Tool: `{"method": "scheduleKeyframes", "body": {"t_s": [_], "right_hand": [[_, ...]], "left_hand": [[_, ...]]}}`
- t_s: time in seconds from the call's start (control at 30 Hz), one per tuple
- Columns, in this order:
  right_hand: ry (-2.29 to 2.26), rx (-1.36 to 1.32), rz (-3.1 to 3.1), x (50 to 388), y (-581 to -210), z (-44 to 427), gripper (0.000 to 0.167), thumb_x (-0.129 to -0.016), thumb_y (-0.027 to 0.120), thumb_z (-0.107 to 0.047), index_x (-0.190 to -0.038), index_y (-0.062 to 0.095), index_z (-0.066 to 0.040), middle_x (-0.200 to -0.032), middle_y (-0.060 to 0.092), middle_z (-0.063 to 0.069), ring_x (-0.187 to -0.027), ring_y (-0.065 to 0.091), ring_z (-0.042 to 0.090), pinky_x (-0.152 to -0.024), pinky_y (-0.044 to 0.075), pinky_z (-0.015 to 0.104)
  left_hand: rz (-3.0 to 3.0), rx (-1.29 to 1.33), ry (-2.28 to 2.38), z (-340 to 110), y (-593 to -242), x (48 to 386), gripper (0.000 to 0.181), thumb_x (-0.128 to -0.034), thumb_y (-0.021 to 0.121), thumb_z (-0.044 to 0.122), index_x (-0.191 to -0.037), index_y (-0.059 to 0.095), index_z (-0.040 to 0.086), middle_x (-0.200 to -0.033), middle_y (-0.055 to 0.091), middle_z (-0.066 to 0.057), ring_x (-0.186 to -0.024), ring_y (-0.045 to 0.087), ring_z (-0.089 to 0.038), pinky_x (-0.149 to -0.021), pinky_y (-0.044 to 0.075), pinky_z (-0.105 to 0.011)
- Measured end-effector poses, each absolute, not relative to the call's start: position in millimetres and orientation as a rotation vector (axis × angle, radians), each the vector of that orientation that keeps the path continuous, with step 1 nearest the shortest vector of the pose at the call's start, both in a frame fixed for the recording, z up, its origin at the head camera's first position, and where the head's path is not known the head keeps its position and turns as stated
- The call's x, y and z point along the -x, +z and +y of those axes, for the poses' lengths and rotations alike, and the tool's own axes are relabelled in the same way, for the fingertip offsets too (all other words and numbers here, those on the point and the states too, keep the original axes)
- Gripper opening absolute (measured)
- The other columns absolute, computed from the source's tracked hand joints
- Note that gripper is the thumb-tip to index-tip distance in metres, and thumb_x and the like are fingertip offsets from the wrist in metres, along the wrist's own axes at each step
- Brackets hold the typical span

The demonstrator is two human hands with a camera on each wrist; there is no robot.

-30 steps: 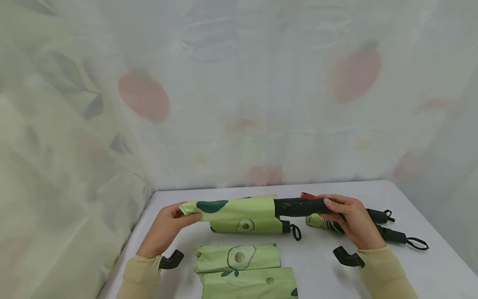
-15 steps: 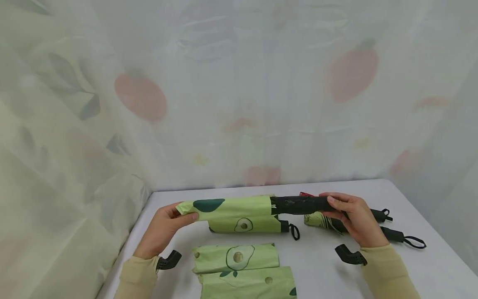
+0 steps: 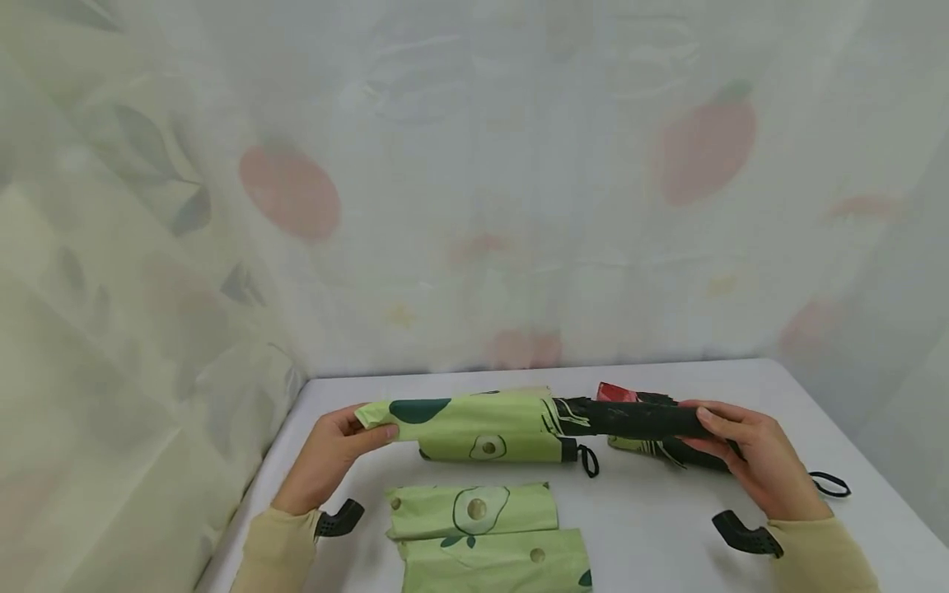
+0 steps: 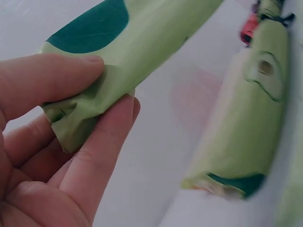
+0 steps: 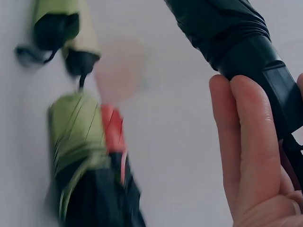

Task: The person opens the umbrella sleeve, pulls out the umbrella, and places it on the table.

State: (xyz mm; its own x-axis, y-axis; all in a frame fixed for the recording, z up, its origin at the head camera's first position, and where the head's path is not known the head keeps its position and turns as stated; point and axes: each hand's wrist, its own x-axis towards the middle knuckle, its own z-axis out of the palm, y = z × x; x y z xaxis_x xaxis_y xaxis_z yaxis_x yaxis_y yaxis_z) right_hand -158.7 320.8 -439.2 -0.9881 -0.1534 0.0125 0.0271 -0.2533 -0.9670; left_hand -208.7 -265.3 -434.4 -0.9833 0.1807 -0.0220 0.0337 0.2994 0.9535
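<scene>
Shows at twelve o'clock a pale curtain (image 3: 474,165), and at six a white surface (image 3: 630,527). Holds up over that surface, almost level, a black umbrella (image 3: 630,418) toward four o'clock, sheathed at one end in a light green cover (image 3: 474,412) at six. Has two flat avocado-print covers (image 3: 478,512) at six o'clock, near the lower edge of view, edges meeting. Has beyond them, partly hidden behind the light green cover, a rolled avocado-print umbrella (image 3: 489,449). Shows at four o'clock, partly blocked by the black umbrella, a striped umbrella (image 3: 639,445) and a red-ended umbrella (image 3: 614,392). Places the right hand (image 3: 749,449) at four o'clock, with fingers (image 5: 258,127) curled round the black umbrella's handle. Places the left hand (image 3: 326,461) between seven and eight, pinching the light green cover's tip between thumb and fingers. Shows a small black loop (image 3: 596,463) beside the rolled umbrella's end, toward five.
</scene>
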Motion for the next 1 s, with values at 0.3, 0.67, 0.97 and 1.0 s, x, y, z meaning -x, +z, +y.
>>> {"method": "scheduleKeyframes", "body": {"t_s": [0.3, 0.67, 0.97, 1.0], "right_hand": [[-2.34, -0.087, 1.893, 122.4, -472.7, 384.5, 0.033, -0.116, 0.051, -0.01, -0.132, 0.078, -0.019, -0.125, 0.067, -0.029, -0.112, 0.071, -0.006, -0.096, 0.064, 0.031], [-2.184, -0.339, 1.942, 110.0, -494.5, 412.0, 0.027, -0.114, 0.059, -0.02, -0.122, 0.08, -0.034, -0.115, 0.071, -0.031, -0.107, 0.075, -0.002, -0.095, 0.064, 0.028], [-2.113, -0.349, 1.992, 98.9, -509.1, 450.3, 0.038, -0.118, 0.048, -0.021, -0.113, 0.077, -0.045, -0.109, 0.064, -0.038, -0.103, 0.071, -0.009, -0.09, 0.064, 0.023], [-2.082, -0.37, 2.016, 99.0, -509.6, 453.5, 0.037, -0.118, 0.049, -0.023, -0.111, 0.077, -0.047, -0.107, 0.06, -0.041, -0.102, 0.069, -0.012, -0.089, 0.064, 0.022]], "left_hand": [[2.347, -0.236, 1.656, -263.8, -479.6, 211.5, 0.039, -0.0955, 0.085, 0.031, -0.128, 0.076, 0.012, -0.118, 0.079, -0.006, -0.107, 0.074, -0.019, -0.097, 0.06, -0.035], [2.441, -0.493, 1.204, -259.4, -486.5, 208.2, 0.036, -0.0976, 0.082, 0.04, -0.131, 0.074, 0.029, -0.122, 0.076, 0.0, -0.092, 0.072, -0.015, -0.075, 0.059, -0.031], [2.527, -0.42, 1.17, -252.5, -470.8, 202.6, 0.052, -0.0966, 0.081, 0.05, -0.141, 0.07, 0.025, -0.146, 0.069, -0.002, -0.134, 0.065, -0.028, -0.099, 0.057, -0.044], [2.536, -0.413, 1.183, -252.1, -469.8, 202.6, 0.052, -0.0971, 0.08, 0.051, -0.141, 0.07, 0.024, -0.145, 0.069, -0.002, -0.135, 0.065, -0.029, -0.103, 0.057, -0.046]]}}
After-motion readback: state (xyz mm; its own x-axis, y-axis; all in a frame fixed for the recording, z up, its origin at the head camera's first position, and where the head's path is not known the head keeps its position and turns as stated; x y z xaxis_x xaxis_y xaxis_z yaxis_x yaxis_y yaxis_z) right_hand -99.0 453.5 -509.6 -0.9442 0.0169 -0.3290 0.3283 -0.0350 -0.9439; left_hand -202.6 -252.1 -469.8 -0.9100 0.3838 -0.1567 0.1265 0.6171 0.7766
